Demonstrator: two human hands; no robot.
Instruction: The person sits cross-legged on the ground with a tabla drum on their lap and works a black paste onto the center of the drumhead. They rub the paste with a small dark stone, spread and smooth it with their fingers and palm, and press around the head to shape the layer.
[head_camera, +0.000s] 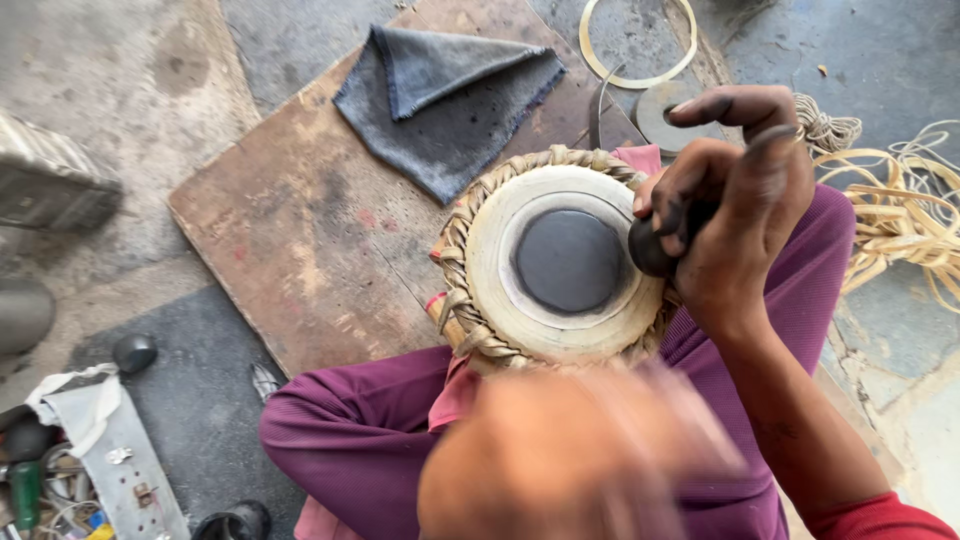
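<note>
**Q:** Right hand, what's the grip?

**A:** My right hand (735, 205) is closed round a dark rounded stone (650, 248). Fingers curl over it, index finger lifted, tips blackened. The stone sits at the right edge of the drum head (560, 265), touching the pale skin just beside the black centre patch (568, 260).

**Q:** Left hand?

**A:** My left hand (570, 460) is a blur, low in the view, nearest the drum's near rim. Can't tell if it's open or closed, or whether it touches anything.

**Q:** Where's the drum relative to the grip?

**A:** Directly left of and under my right hand. Head faces up, braided straw-coloured lacing (470, 235) rings it. It rests between my legs in purple trousers (345, 430), with a pink cloth (455, 395) under it.

**Q:** Further out?

**A:** A worn wooden board (300, 230) lies beyond the drum, with a folded grey cloth (445, 95) on it. A pale ring strip (640, 50) and a coil of cane strips (900, 215) lie to the upper right. A small dark round stone (134, 352) lies on the floor to the left, near a box of tools (70, 460).
</note>
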